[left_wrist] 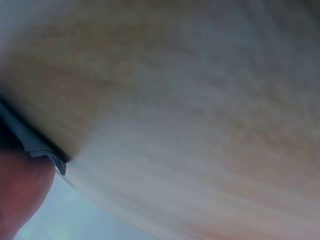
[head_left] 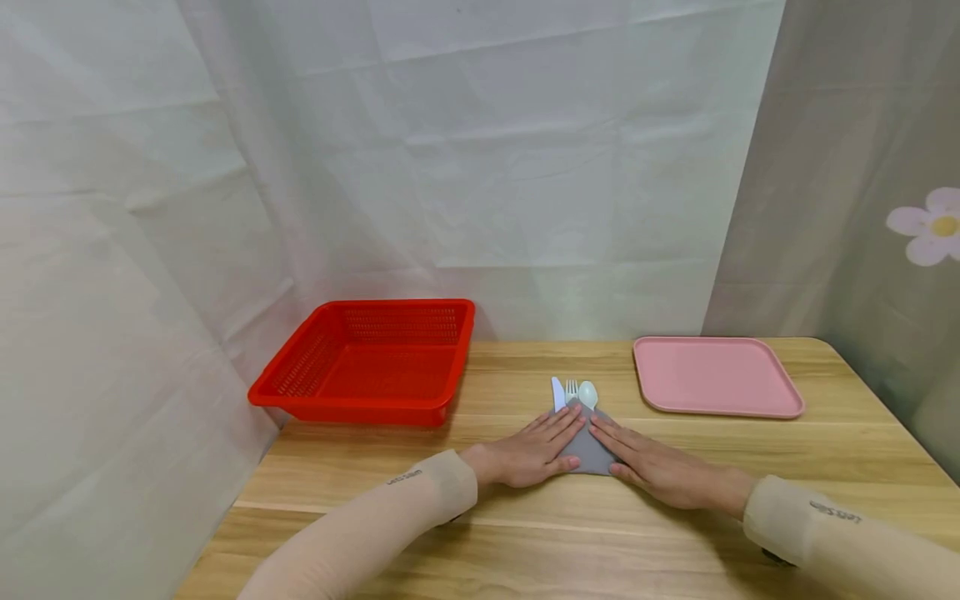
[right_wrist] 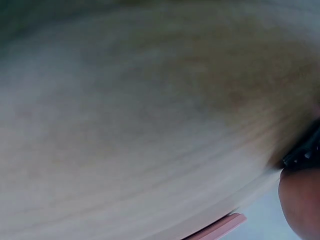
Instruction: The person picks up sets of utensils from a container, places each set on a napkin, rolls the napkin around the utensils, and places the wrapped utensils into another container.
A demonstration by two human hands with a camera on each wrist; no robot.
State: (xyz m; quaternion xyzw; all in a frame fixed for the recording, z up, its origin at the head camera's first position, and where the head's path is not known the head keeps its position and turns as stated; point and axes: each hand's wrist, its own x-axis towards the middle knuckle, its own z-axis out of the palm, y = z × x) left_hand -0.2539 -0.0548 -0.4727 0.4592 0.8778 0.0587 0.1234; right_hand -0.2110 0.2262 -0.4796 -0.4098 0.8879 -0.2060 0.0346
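Observation:
A folded grey napkin (head_left: pixel 588 454) lies on the wooden table, tapering to a point at its far end. From its top stick out the heads of a white knife (head_left: pixel 558 393), a white fork (head_left: pixel 572 388) and a white spoon (head_left: pixel 588 392), side by side; the napkin hides their handles. My left hand (head_left: pixel 525 456) rests with straight fingers on the napkin's left side, and my right hand (head_left: pixel 660 468) lies likewise on its right side. In the left wrist view, a napkin edge (left_wrist: pixel 37 145) shows beside a blurred fingertip.
A red plastic basket (head_left: pixel 360 408) with slotted walls stands at the back left. At the back right lies a pink tray (head_left: pixel 716 375). Pale cloth curtains (head_left: pixel 525 167) hang behind the table (head_left: pixel 540 550) and at its sides.

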